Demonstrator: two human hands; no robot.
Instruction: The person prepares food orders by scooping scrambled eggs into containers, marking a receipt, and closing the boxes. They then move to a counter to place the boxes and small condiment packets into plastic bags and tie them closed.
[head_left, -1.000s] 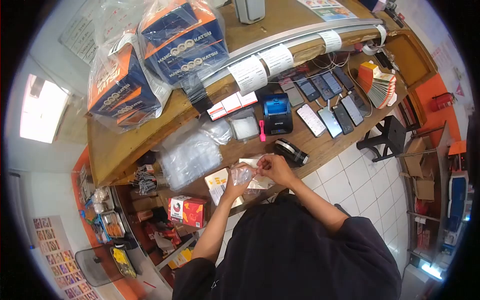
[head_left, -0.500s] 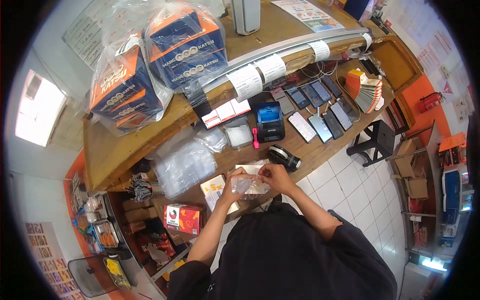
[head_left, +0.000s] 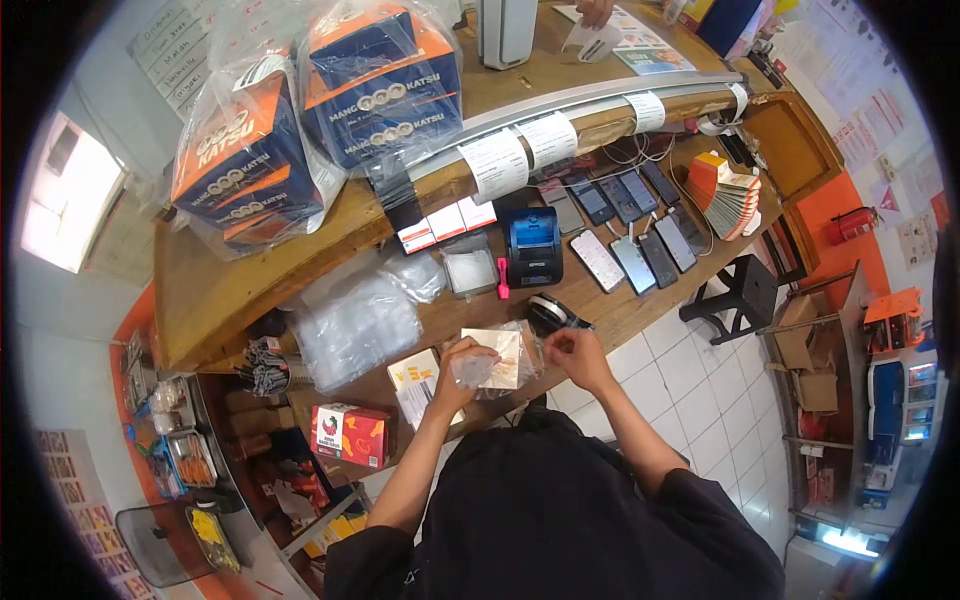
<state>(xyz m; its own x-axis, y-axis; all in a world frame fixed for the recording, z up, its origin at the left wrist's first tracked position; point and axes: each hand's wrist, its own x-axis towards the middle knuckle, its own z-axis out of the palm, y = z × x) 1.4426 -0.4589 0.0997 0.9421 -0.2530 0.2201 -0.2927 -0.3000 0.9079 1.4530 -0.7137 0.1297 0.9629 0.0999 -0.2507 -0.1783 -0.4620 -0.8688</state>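
My left hand is closed on a small clear plastic bag, its fingers lying over the edge of a flat cream-coloured item. That item rests in loose clear wrapping at the front edge of the desk. My right hand is off to the right of the wrapping, thumb and fingers pinched together; what they hold, if anything, is too small to make out. Just beyond it sits a black tape dispenser. A white and yellow box lies left of my left hand.
Clear plastic bags, a blue-topped printer and several phones lie on the desk. A red box stands at left. Bagged boxes sit on the raised counter. Another person's hand holds white paper.
My right hand has moved right, away from my left hand, uncovering more of the cream item. Another person's hand with white paper has appeared over the counter. The view has shifted slightly.
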